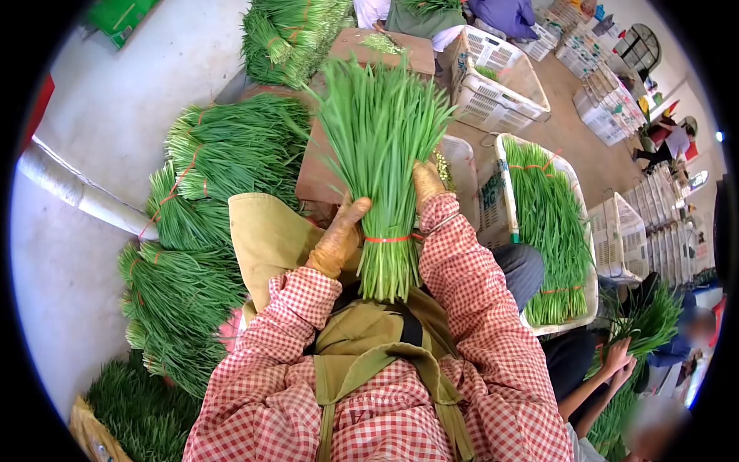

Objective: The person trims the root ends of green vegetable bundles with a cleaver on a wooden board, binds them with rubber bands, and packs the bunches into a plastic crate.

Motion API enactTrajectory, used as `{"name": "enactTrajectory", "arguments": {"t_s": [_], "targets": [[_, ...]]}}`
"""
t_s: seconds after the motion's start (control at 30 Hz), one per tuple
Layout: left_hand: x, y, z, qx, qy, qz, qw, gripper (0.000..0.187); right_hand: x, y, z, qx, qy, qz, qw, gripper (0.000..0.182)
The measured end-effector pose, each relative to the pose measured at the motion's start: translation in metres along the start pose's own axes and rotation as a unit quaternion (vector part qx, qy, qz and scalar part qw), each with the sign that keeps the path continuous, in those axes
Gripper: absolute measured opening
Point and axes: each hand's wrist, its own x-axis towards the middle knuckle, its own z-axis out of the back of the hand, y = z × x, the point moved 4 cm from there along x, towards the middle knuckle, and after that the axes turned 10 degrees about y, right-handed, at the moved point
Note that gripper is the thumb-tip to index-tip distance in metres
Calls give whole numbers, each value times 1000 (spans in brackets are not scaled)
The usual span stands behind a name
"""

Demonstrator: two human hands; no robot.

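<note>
A thick bunch of garlic chives (pixel 383 162) stands upright in front of my chest, its leaves fanning out at the top. Around its pale stems runs an orange-red tie (pixel 387 239). My left hand (pixel 337 240), in a tan glove, is closed on the bunch's left side, thumb showing and fingers hidden behind the leaves. Gloved the same way, my right hand (pixel 428 185) grips the right side higher up, its fingertips partly hidden. Beyond the bunch is a reddish-brown board or low table (pixel 318 165).
Tied chive bundles (pixel 231 146) are heaped along my left. At my right stands a white crate (pixel 586 296) full of chives, with another white crate (pixel 500 108) farther off. A co-worker's hands (pixel 618 362) hold chives at lower right. Stacked crates (pixel 662 231) line the right.
</note>
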Motion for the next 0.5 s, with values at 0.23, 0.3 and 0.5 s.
{"name": "enactTrajectory", "arguments": {"t_s": [0.23,0.3,0.5], "targets": [[9,19,38,159,-52,2,986,68,-20,14,-20,-118,-7,54,992,53],[9,24,46,103,-64,48,991,65,-17,7,-10,-43,32,18,998,58],[7,26,46,37,-119,1,992,61,0,-27,37,-58,-25,2,998,69]]}}
